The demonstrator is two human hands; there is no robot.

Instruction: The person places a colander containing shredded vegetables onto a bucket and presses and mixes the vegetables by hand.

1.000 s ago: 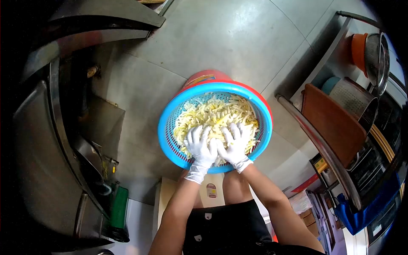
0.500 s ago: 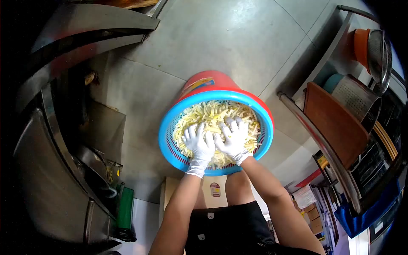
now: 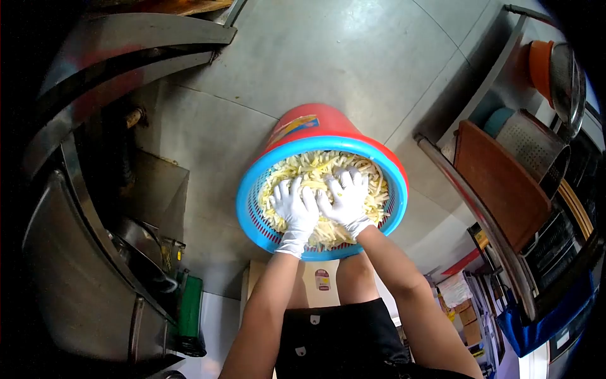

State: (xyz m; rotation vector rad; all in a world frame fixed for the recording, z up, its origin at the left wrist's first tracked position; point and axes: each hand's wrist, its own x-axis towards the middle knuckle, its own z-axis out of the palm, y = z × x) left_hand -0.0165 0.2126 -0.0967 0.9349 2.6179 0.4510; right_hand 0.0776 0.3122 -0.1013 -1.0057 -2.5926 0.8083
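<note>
Both my hands wear white gloves and lie on a heap of pale yellow-white shredded vegetable [image 3: 328, 234] whose exact kind I cannot make out. My left hand [image 3: 295, 208] rests on the left part of the heap, fingers spread and pointing away from me. Beside it, my right hand [image 3: 346, 201] presses on the shreds with its fingers apart, some tips sunk among them. The heap fills a blue slotted basket [image 3: 247, 224], which sits tilted toward me in the mouth of a red bucket [image 3: 322, 115].
Grey floor tiles [image 3: 303, 57] surround the bucket. To the left stands steel equipment [image 3: 82, 252] with a green roll-shaped object [image 3: 189, 306] near it. On the right, a metal rack [image 3: 476, 189] holds a brown board [image 3: 499, 183], a perforated steel pot [image 3: 533, 142] and an orange bowl [image 3: 540, 72].
My hands have shifted only slightly on the shreds, the thumbs staying close together. The basket and bucket keep their place, and the view has moved a little.
</note>
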